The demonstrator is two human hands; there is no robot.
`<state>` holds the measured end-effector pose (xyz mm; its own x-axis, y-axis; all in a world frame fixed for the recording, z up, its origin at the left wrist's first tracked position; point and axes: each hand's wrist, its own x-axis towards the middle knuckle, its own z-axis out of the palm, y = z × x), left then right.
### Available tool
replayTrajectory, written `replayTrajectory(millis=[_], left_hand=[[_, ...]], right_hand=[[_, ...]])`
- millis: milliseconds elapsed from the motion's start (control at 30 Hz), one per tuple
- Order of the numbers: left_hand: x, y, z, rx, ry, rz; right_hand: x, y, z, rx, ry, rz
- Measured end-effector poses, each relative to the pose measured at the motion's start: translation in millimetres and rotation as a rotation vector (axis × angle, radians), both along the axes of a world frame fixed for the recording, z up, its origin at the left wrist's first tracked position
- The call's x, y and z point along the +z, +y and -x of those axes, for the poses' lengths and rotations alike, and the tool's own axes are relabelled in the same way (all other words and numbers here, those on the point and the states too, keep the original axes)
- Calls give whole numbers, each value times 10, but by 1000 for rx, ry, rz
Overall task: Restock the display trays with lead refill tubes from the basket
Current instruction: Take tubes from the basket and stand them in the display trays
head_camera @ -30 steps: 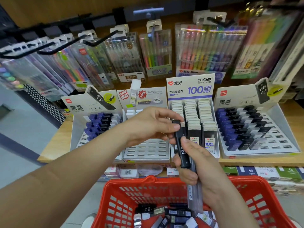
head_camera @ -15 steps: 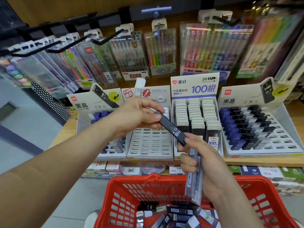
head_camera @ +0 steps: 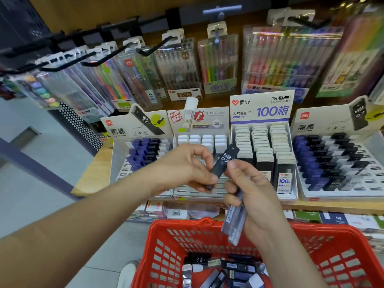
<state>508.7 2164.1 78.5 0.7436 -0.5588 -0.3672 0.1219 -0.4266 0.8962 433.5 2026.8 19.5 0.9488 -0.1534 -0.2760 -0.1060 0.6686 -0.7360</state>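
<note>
Pinches black HB 0.7 tube [head_camera: 225, 161] w/ left hand [head_camera: 187, 169]; grips bundle of tubes [head_camera: 234, 223] in right hand [head_camera: 255, 194], both over red basket [head_camera: 176, 225] by shelf [head_camera: 89, 177] front edge.

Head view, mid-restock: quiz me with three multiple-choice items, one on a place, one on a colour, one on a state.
1. Where does the red basket sit relative to the wooden shelf?
A) on top of it
B) below its front edge, under the hands
C) behind it

2. What colour is the HB 0.7 tube held between both hands?
A) white
B) red
C) black

3. What is the right hand doing?
A) gripping a bundle of tubes
B) lying flat on a tray
C) hanging empty

Answers:
1 B: its rim shows beneath the shelf front.
2 C: the body is dark with pale lettering.
3 A: its fingers curl round several tubes that hang over the basket, while the left hand pinches the HB 0.7 tube's lower end.
</note>
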Motion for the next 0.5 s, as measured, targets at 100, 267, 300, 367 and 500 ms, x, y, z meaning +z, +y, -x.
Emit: replayTrajectory(millis=[100, 267, 300, 367, 500], left_hand=[[-108, 94, 94, -24, -20, -61], [-96, 355, 120, -23, -70, -162], [-80, 405, 118, 0, -108, -173], [-29, 504, 126, 11, -181, -170], [161, 722, 54, 188, -271, -57]], right_hand=[[-25, 117, 11, 39, 37, 138], [-20, 251, 26, 178, 7, 437], [-5, 277, 20, 215, -8, 480], [33, 344, -1, 278, -33, 519], [42, 454, -78, 257, 28, 303]])
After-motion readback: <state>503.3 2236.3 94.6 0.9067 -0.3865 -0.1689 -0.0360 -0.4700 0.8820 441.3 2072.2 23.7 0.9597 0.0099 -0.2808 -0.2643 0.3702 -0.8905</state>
